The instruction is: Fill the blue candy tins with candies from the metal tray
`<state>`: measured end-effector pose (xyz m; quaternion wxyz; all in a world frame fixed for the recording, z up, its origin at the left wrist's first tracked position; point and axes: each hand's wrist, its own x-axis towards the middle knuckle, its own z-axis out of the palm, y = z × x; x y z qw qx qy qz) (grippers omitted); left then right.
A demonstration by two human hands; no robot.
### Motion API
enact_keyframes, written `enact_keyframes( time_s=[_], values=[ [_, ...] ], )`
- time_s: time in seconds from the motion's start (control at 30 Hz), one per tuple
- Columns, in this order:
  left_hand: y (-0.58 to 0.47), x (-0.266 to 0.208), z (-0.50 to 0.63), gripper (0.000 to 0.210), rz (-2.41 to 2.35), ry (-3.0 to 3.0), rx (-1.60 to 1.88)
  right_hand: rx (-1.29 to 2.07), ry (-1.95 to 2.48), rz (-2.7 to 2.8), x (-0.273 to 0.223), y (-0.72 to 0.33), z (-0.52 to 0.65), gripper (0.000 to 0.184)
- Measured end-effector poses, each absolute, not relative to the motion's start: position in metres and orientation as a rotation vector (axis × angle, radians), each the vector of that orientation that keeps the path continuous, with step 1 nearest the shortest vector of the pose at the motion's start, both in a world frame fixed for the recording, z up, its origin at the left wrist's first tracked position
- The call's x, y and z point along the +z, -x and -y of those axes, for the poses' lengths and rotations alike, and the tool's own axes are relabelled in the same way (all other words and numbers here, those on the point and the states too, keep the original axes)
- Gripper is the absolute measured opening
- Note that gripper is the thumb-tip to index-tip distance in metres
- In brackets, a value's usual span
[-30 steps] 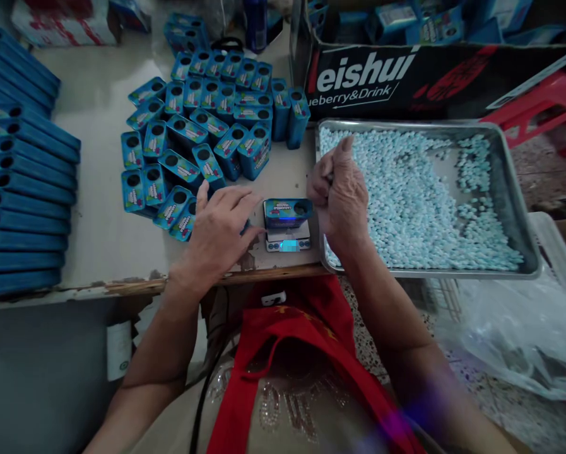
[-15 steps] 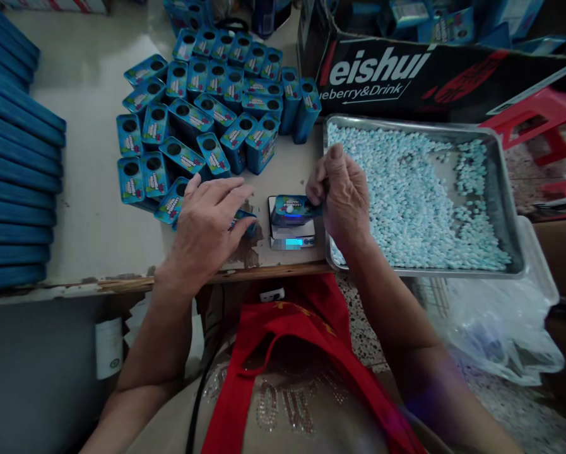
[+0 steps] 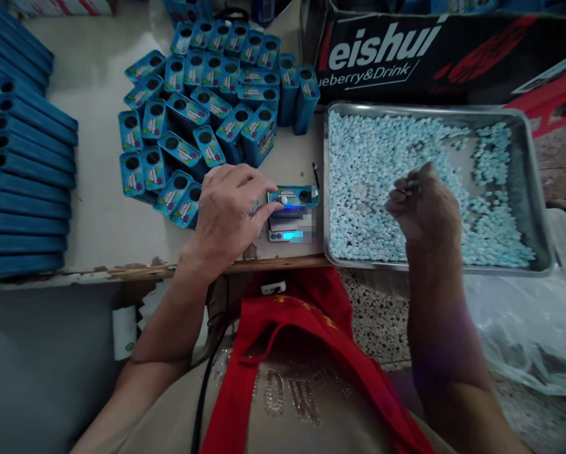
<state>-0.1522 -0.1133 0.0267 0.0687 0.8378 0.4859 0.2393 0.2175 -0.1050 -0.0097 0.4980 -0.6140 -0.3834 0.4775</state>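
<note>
A blue printed tin lies across a small white digital scale with a lit display. One pale candy rests on the tin's top, close to my thumb. My left hand has its thumb and forefinger closed around the left end of this tin. Over the metal tray hovers my right hand, its fingers curled together. Whatever lies inside those fingers is too small to make out. Pale blue and white candies cover most of the tray's bottom.
Several upright blue tins with round holes in their tops crowd the table behind my left hand. More tins lie in rows at the left. A black printed carton stands behind the tray. A red plastic stool is at the right.
My right hand has moved right, from beside the scale to above the candies. My left hand has shifted right from the standing tins to the tin on the scale.
</note>
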Motion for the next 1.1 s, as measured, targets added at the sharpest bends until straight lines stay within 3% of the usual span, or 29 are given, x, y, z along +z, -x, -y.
enact_keyframes(
  time_s=[0.23,0.43,0.53,0.77,0.9,1.1],
  values=[
    [0.145,0.028,0.111,0.012,-1.529,-2.468,0.641,1.308,1.623,0.988,-0.012,-0.236,0.110,0.040],
    [0.139,0.026,0.110,0.007,-1.528,-2.497,0.622,1.453,1.441,1.303,0.001,-0.207,0.097,0.017],
    [0.137,0.025,0.109,0.004,-1.530,-2.496,0.632,1.432,1.306,1.423,0.010,-0.180,0.098,0.019],
    [0.140,0.025,0.110,0.010,-1.522,-2.425,0.687,1.042,1.264,1.705,0.019,-0.137,0.096,0.020],
    [0.143,0.025,0.110,0.016,-1.524,-2.362,0.724,1.107,1.220,1.592,0.016,-0.139,0.091,0.035],
    [0.140,0.025,0.109,0.013,-1.518,-2.357,0.760,1.143,1.270,1.604,0.018,-0.143,0.093,0.031]
  ],
)
